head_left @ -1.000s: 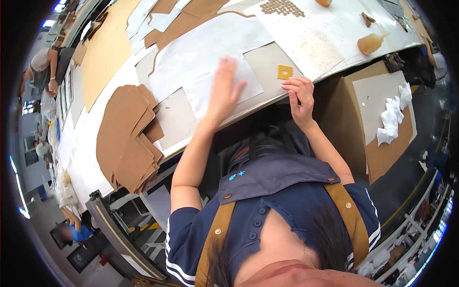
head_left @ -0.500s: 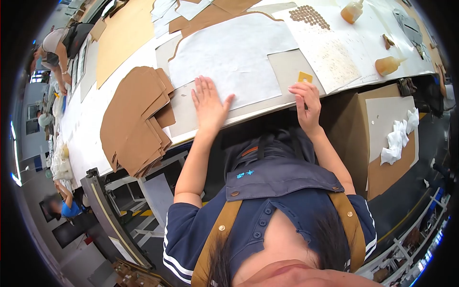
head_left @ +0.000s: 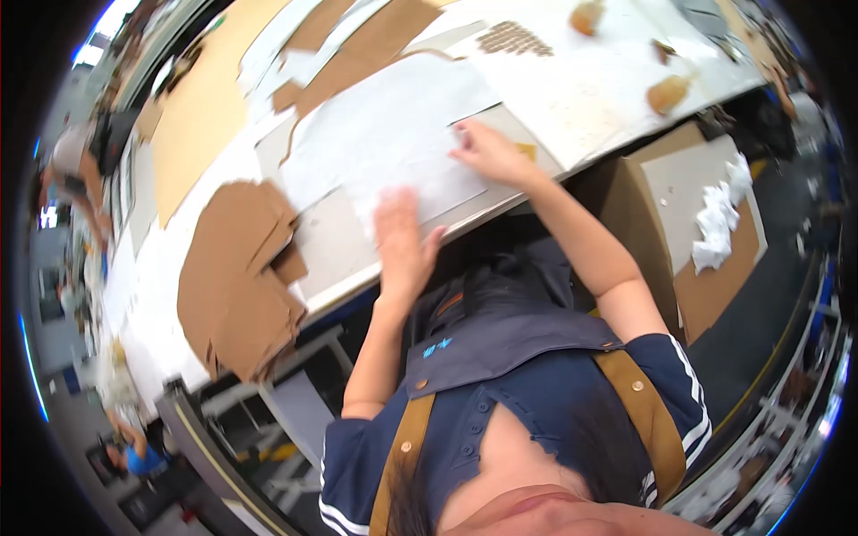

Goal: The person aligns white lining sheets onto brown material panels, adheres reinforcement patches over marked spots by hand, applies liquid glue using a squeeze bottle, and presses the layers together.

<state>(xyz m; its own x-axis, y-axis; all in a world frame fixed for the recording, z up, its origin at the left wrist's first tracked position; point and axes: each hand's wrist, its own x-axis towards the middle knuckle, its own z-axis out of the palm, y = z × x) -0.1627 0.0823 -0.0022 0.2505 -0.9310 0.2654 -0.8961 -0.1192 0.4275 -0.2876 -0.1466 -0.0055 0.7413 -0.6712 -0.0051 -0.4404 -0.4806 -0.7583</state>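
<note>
My left hand (head_left: 404,241) lies palm down on the near part of a white sheet (head_left: 384,125), fingers stretched out and slightly blurred. The sheet is backed by brown material that shows along its far edge. At the notch on the sheet's right side is my right hand (head_left: 496,154), its fingers curled together; whatever is between the fingertips is hidden. A yellow square piece (head_left: 528,151) is partly visible just behind the right hand. Beneath the sheet is a grey board (head_left: 335,237).
A fanned stack of brown cut pieces (head_left: 228,277) lies left, overhanging the table edge. Small brown discs (head_left: 514,39) and two amber bottles (head_left: 668,93) (head_left: 587,17) are at the far right. A cardboard box (head_left: 643,205) stands below. Other people work at left.
My right hand has moved left and forward from beside the yellow piece to the sheet's notch. My left hand has slid nearer to me over the sheet. The whole view has tilted.
</note>
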